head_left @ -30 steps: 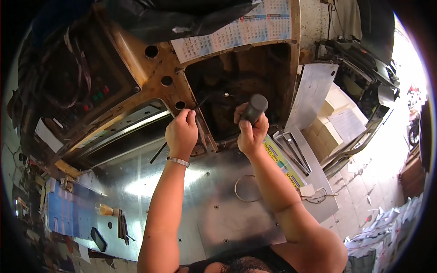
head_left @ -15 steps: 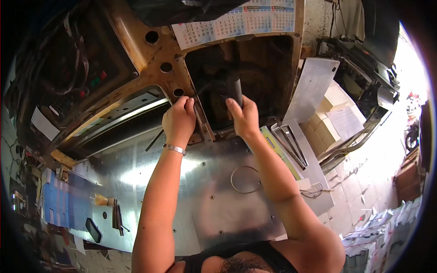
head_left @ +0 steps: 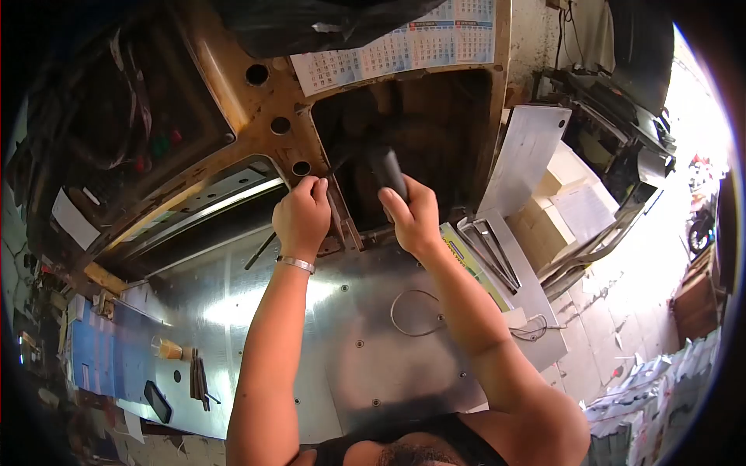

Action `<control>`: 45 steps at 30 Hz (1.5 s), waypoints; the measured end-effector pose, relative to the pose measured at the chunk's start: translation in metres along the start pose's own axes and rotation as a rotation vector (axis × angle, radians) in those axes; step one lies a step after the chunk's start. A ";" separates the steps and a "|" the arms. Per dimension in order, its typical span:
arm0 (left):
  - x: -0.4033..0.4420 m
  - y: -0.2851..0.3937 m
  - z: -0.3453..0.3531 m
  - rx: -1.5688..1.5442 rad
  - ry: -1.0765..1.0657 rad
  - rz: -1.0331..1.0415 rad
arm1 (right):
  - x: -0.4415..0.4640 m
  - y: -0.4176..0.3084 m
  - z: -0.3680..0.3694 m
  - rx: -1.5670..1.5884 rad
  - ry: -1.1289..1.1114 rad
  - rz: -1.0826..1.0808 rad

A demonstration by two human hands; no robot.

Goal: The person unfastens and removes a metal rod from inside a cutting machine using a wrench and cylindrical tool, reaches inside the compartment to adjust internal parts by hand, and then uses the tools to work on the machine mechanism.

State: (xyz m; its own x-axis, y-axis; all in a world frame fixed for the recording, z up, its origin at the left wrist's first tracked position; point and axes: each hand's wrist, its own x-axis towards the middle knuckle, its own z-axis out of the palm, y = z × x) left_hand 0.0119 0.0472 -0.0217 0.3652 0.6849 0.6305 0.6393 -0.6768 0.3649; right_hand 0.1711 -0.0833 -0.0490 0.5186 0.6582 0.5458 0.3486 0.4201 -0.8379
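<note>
My left hand point(head_left: 301, 216) is closed around a thin dark rod point(head_left: 261, 252). One end of the rod sticks out below the fist, and the other points up toward the edge of a dark rectangular opening point(head_left: 412, 116) in the machine frame. My right hand point(head_left: 414, 215) grips a thick, dark cylindrical bar point(head_left: 389, 172), slightly blurred, which rises out of the fist and tilts left in front of the opening. Whether rod and bar touch is hard to make out in the shadow.
Below my hands spreads a shiny metal table point(head_left: 365, 311) with a wire loop point(head_left: 395, 311) on it. Metal bars point(head_left: 497, 260) lie at its right. A phone point(head_left: 158, 401), a cup point(head_left: 166, 348) and slim tools point(head_left: 200, 380) are at left. Paper stacks point(head_left: 571, 194) stand right.
The bar in my right hand has swung left, its top end now tilting toward the left hand. My left hand keeps its hold on the rod. The view has shifted slightly.
</note>
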 end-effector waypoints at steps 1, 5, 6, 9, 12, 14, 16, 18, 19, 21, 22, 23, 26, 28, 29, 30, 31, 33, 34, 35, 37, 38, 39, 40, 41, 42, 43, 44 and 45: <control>0.000 0.000 0.002 0.003 0.027 -0.014 | -0.004 -0.008 -0.003 0.033 0.020 -0.073; -0.001 0.004 -0.002 -0.036 0.020 0.017 | 0.000 -0.032 -0.002 0.369 0.108 -0.528; -0.002 0.002 -0.002 -0.021 0.022 0.019 | -0.004 -0.032 -0.001 0.419 0.102 -0.449; 0.001 0.002 0.001 0.006 0.031 0.013 | -0.010 -0.024 -0.001 0.497 0.061 -0.301; 0.001 0.003 -0.001 -0.020 0.014 -0.005 | -0.008 -0.013 0.002 0.445 0.059 -0.130; 0.001 0.000 0.002 -0.031 0.036 0.012 | -0.006 -0.016 0.008 0.388 0.074 -0.052; 0.000 -0.001 0.001 -0.046 0.031 0.003 | -0.003 -0.010 0.012 0.303 0.080 -0.027; 0.001 0.001 -0.001 -0.068 0.000 -0.030 | -0.001 -0.007 0.015 0.254 0.161 -0.137; 0.002 0.002 -0.002 -0.075 -0.002 -0.027 | 0.003 0.001 0.018 0.216 0.215 -0.223; 0.001 0.002 -0.003 -0.084 -0.016 -0.027 | 0.008 0.016 0.022 0.179 0.253 -0.254; 0.000 0.003 -0.003 -0.056 -0.018 -0.040 | 0.011 0.022 0.023 0.181 0.238 -0.201; 0.001 0.005 -0.004 -0.028 -0.019 -0.052 | 0.014 0.027 0.023 0.181 0.223 -0.150; 0.000 0.000 0.001 -0.097 -0.018 -0.080 | 0.018 0.016 0.010 0.182 0.137 0.120; 0.001 0.001 0.000 -0.063 0.002 -0.003 | 0.012 0.000 0.004 0.222 0.190 -0.038; 0.001 0.003 -0.002 -0.044 -0.006 -0.023 | 0.007 -0.008 0.002 0.239 0.187 -0.170; 0.002 0.003 -0.001 -0.036 0.010 -0.021 | 0.006 -0.018 0.008 0.323 0.257 -0.342; 0.003 0.002 0.001 -0.026 0.017 -0.022 | 0.008 -0.022 0.006 0.306 0.230 -0.486; 0.001 0.003 0.001 -0.008 0.008 -0.025 | 0.008 -0.017 0.004 0.260 0.193 -0.570; 0.000 0.003 0.000 -0.021 -0.001 -0.027 | 0.008 -0.006 0.004 0.232 0.185 -0.520; 0.000 0.002 0.000 -0.035 -0.005 -0.027 | 0.008 0.002 0.004 0.203 0.175 -0.475; 0.002 0.003 -0.001 -0.038 0.002 -0.025 | 0.011 0.011 0.011 0.162 0.119 -0.097; 0.002 0.004 -0.001 -0.026 0.007 -0.021 | 0.013 0.015 0.013 0.230 0.078 0.061; 0.001 0.004 -0.001 -0.010 0.008 -0.017 | 0.010 0.011 0.010 0.251 0.123 0.087; 0.003 0.003 0.001 -0.018 0.028 0.000 | 0.007 -0.002 0.005 0.279 0.128 0.041; 0.005 0.001 0.004 -0.029 0.054 0.015 | 0.008 -0.013 0.006 0.344 0.168 -0.095; 0.002 0.001 0.003 -0.035 0.063 0.022 | 0.004 -0.021 0.007 0.410 0.210 -0.212; 0.000 0.001 0.002 -0.026 0.031 -0.003 | 0.004 -0.026 0.004 0.405 0.211 -0.365; 0.002 0.002 0.000 -0.019 0.003 -0.027 | 0.006 -0.027 -0.002 0.252 0.214 -0.512; 0.002 0.004 -0.002 -0.012 -0.027 -0.051 | 0.010 -0.024 0.002 0.312 0.257 -0.626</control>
State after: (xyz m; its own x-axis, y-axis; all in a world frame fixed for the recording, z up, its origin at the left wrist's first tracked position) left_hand 0.0142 0.0452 -0.0179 0.3506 0.7251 0.5926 0.6490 -0.6444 0.4045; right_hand 0.1659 -0.0859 -0.0235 0.4757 0.0868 0.8753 0.4211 0.8512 -0.3132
